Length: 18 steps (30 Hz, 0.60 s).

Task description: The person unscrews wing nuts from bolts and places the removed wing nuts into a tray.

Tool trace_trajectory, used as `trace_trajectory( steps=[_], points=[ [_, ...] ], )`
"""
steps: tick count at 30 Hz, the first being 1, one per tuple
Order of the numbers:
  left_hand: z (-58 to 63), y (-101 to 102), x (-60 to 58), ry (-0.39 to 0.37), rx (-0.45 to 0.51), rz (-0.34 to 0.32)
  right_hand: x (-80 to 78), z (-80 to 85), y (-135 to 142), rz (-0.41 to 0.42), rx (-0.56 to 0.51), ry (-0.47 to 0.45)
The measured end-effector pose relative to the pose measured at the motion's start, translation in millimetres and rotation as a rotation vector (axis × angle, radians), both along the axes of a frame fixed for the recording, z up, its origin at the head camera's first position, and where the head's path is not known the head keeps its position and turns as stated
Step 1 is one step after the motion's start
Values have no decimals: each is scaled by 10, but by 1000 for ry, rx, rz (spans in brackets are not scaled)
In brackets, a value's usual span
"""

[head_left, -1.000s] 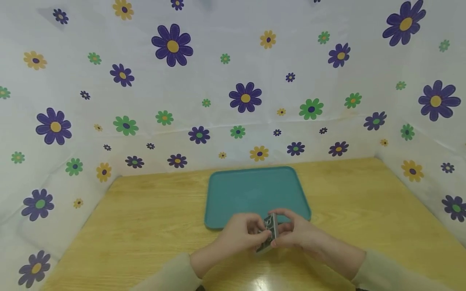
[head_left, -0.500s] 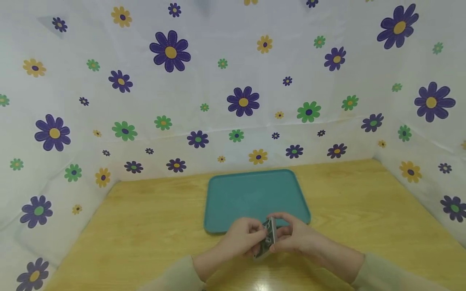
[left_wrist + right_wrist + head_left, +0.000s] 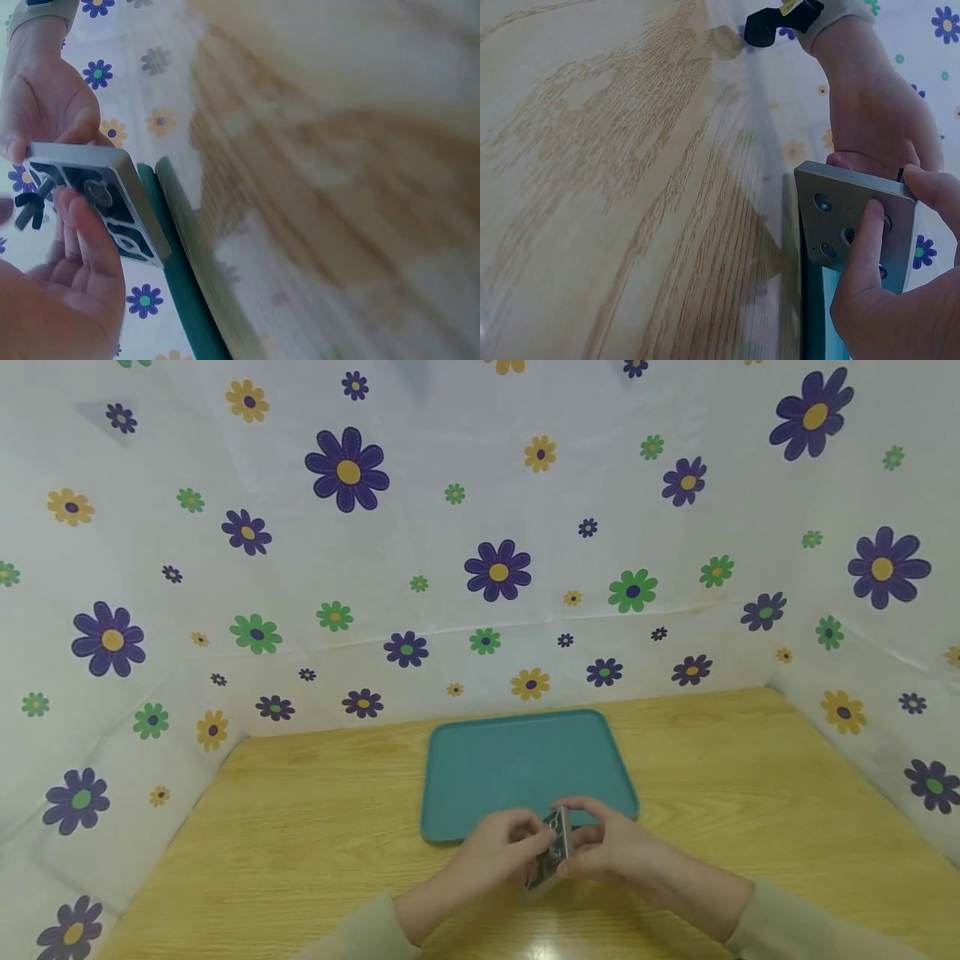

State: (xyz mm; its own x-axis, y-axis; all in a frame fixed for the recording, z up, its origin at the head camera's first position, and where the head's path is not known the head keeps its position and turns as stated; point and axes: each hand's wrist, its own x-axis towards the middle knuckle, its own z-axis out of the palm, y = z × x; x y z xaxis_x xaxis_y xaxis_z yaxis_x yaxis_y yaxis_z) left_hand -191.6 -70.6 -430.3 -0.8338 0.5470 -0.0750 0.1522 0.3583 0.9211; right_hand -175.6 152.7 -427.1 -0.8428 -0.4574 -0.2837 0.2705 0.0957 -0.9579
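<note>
A square grey metal plate (image 3: 549, 860) is held up in front of the tray. One face, in the left wrist view, has dark recesses between pale ribs; the other, in the right wrist view, is flat with several round holes. My right hand (image 3: 626, 853) grips the plate by its edges, its index finger (image 3: 868, 240) laid across the holed face. On the ribbed side, my left hand (image 3: 491, 853) pinches a short grey rod with a black cross-piece (image 3: 31, 202) between thumb and fingers. The rod's inner end is hidden.
A teal tray (image 3: 517, 752) lies on the wooden table (image 3: 315, 827) just behind the hands. A white flower-printed sheet (image 3: 420, 535) walls in the back and both sides.
The head view has tipped slightly upward, so the sheet and tray appear lower. The plate is turned a little more edge-on, and my left thumb has shifted slightly over its ribbed face.
</note>
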Motion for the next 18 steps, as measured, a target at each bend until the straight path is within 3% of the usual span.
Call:
trace_trajectory(
  steps=[7,11,18],
  points=[
    [-25,-63,-20,151,12,-107,-24,-38,54,21,-73,-30],
    [-17,-83,-9,165,50,-145,-32,-47,72,19,-78,-46],
    [5,-73,-6,157,43,-131,-22,-37,71,21,-92,-50]
  ],
)
